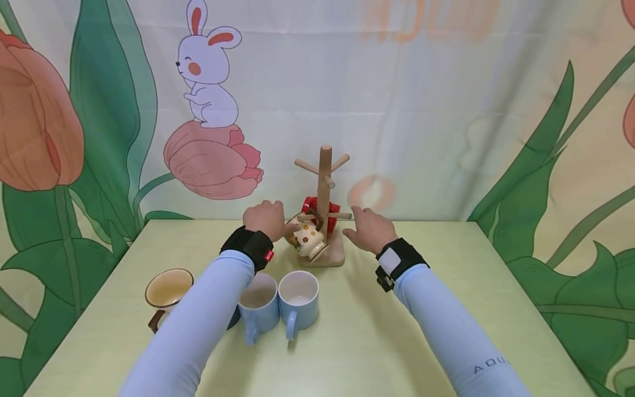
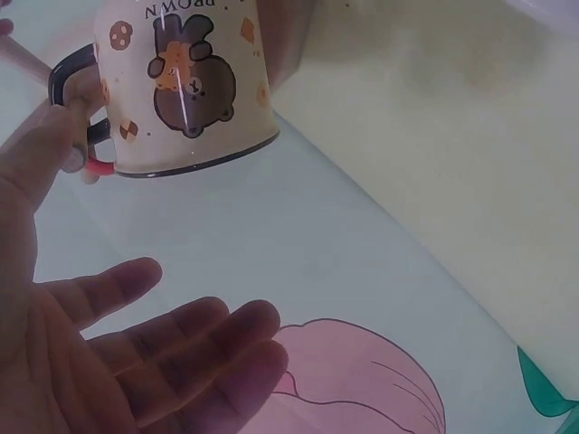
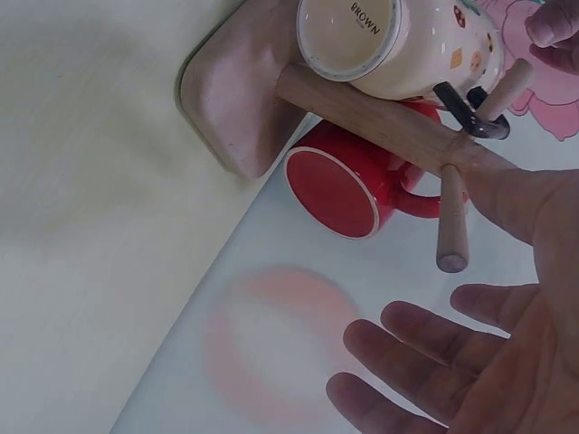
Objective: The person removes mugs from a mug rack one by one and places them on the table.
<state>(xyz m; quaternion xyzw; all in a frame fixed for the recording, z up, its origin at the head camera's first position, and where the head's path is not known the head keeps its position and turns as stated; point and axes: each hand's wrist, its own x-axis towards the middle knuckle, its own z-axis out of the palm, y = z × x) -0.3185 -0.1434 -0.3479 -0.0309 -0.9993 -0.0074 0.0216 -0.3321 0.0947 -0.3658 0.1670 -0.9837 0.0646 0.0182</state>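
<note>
A wooden mug tree (image 1: 324, 184) stands at the back of the table. From a lower peg hangs a cream mug (image 1: 306, 238) with a brown bear print and dark handle, tilted. Behind the post is a red mug (image 3: 333, 185), its handle by another peg. My left hand (image 1: 267, 220) is beside the cream mug, fingers spread and relaxed, its thumb near the peg end in the left wrist view. On the other side, my right hand (image 1: 373, 230) is by the right lower peg (image 3: 451, 226), its fingers extended with nothing in them.
Two light blue mugs (image 1: 299, 298) stand side by side in front of the tree, handles toward me. At the left is a brown-rimmed mug (image 1: 168, 288), partly behind my left sleeve. A dark item (image 1: 234, 318) is mostly hidden. A printed curtain (image 1: 421, 110) hangs behind the table.
</note>
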